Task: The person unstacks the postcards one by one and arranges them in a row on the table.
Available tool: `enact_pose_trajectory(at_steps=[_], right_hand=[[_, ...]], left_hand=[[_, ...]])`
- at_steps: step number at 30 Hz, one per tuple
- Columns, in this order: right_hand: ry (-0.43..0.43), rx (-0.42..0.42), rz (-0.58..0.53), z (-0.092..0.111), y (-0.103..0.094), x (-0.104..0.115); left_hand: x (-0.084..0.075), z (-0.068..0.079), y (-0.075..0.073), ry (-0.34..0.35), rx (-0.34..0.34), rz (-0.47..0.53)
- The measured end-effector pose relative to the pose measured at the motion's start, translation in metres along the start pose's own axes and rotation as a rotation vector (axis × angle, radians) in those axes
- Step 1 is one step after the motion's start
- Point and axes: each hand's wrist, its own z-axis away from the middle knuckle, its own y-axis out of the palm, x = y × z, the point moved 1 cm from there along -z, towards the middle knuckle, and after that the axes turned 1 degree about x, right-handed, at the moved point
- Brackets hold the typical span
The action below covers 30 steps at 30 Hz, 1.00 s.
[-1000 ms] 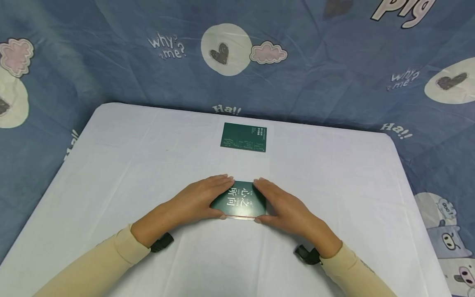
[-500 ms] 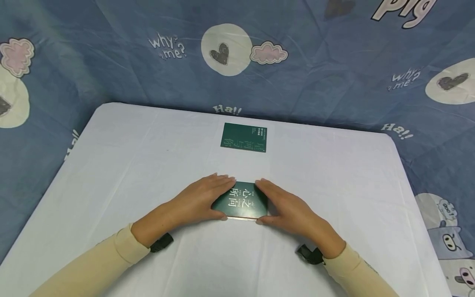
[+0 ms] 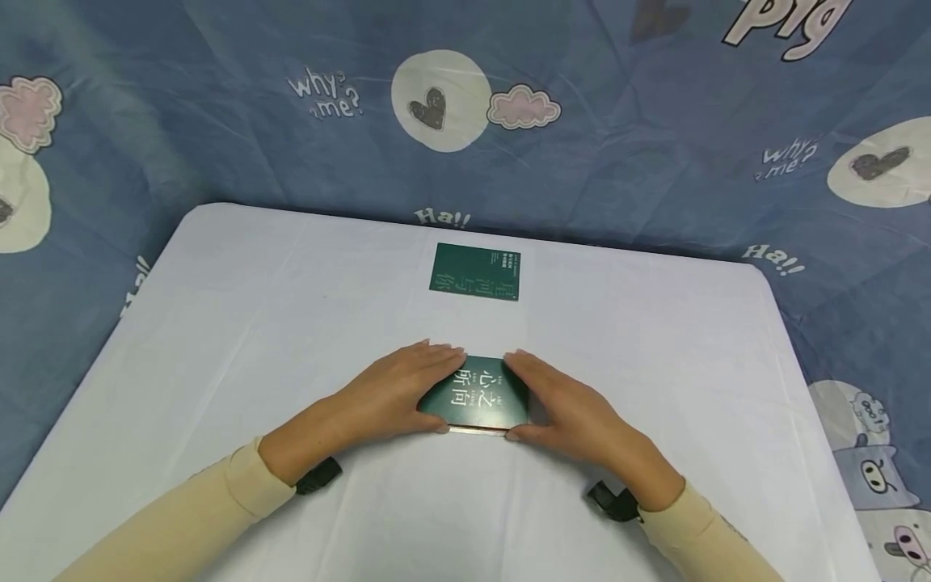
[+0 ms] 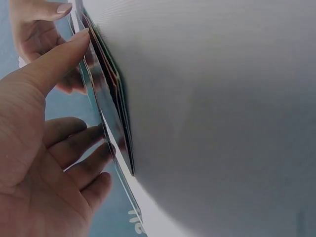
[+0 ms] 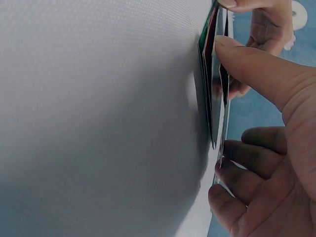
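A small stack of green cards (image 3: 476, 404) with white characters on its top lies near the middle of the white table. My left hand (image 3: 393, 392) grips its left end, thumb on the near edge and fingers along the far side. At the right end, my right hand (image 3: 570, 412) holds it the same way. Both wrist views show the layered edges of the stack (image 4: 111, 101), dark and reddish, with narrow gaps between layers. The ends of the stack are partly hidden under the hands.
Another green card (image 3: 476, 271) with faint characters lies flat farther back on the table. Behind the white tabletop (image 3: 291, 267) hangs a blue printed cloth (image 3: 640, 153), close to its back edge. Dark camera straps (image 3: 318, 475) sit at the wrists.
Both hands and the stack of cards between them have shifted slightly to the right. The card at the back has stayed in place, with only a small shift of the whole view.
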Motion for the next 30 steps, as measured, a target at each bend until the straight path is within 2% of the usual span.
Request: enact_pose_trajectory(at_steps=[9,20,30], right_hand=[[0.008,-0.012,0.003,0.002,-0.005,-0.001],[0.000,-0.013,0.003,0.006,-0.007,-0.002],[0.001,-0.015,0.008,0.008,-0.013,0.002]], left_hand=[[-0.001,-0.004,-0.002,0.012,-0.004,-0.016],[-0.003,-0.005,-0.003,0.023,-0.004,0.031],[-0.003,-0.005,-0.007,0.028,0.006,0.034]])
